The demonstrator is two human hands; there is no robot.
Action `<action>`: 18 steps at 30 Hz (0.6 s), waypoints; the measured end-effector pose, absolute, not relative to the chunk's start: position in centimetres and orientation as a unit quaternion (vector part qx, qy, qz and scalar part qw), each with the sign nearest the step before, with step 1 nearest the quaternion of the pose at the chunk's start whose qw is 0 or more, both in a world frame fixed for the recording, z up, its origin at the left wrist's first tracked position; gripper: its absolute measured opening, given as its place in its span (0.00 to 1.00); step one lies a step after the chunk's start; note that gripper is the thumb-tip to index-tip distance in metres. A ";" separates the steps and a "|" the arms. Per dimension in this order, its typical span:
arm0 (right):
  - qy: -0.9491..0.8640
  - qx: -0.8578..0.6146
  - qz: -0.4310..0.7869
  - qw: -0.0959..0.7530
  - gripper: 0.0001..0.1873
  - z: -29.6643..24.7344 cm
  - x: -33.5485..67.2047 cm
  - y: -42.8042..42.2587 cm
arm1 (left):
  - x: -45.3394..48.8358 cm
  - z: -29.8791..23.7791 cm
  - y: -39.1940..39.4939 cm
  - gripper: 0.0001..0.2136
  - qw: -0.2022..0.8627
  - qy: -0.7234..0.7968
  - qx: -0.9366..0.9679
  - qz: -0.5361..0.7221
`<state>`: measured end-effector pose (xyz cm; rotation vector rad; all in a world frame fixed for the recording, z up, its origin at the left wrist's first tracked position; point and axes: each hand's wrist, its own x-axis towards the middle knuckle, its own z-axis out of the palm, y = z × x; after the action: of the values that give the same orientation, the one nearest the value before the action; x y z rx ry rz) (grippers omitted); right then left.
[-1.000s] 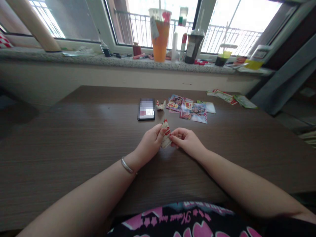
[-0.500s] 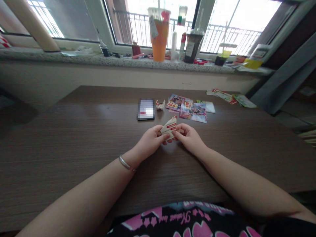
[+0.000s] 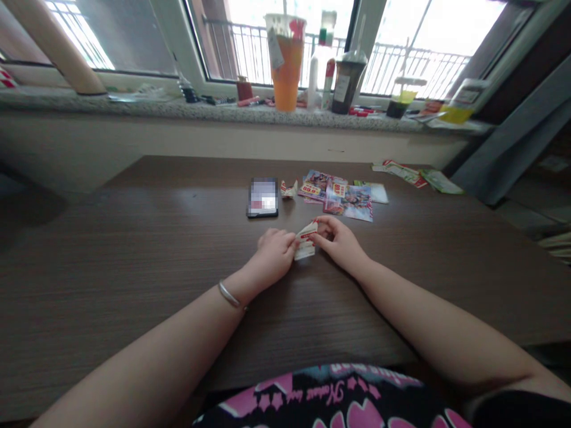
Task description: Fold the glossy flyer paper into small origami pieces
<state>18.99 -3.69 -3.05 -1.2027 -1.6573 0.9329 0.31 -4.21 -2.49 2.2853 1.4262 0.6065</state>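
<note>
A folded piece of printed paper point(image 3: 305, 248), cream with red lettering, is between my hands above the dark wooden table. My left hand point(image 3: 275, 249) has its fingers closed at the paper's left edge, its back turned up and its fingertips partly hidden. On the other side, my right hand point(image 3: 334, 236) pinches the paper's upper right part between thumb and fingers. Beyond them stands a small folded paper shape point(image 3: 289, 189) in similar cream and red. Left of that lies a phone point(image 3: 263, 199) with a blurred screen.
Colourful flyers point(image 3: 348, 199) lie on the table point(image 3: 156, 255) behind my right hand. More paper strips point(image 3: 404, 173) rest at the far right. On the windowsill point(image 3: 147, 107) stand an orange drink cup point(image 3: 286, 68), a dark cup point(image 3: 347, 83), bottles and pens.
My left hand has turned over so its back faces up, with the thumb no longer lying across the paper's front. The paper has tilted and moved slightly lower.
</note>
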 end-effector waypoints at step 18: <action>-0.798 -0.521 0.171 0.249 0.03 -2.1 20.2 0.7 | 1.5 -2.4 -4.1 0.10 0.013 0.423 0.886 0.191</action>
<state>20.17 0.68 -2.13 -1.4201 -2.1739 0.4665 1.46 -4.13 -2.36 2.7601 1.3171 0.5936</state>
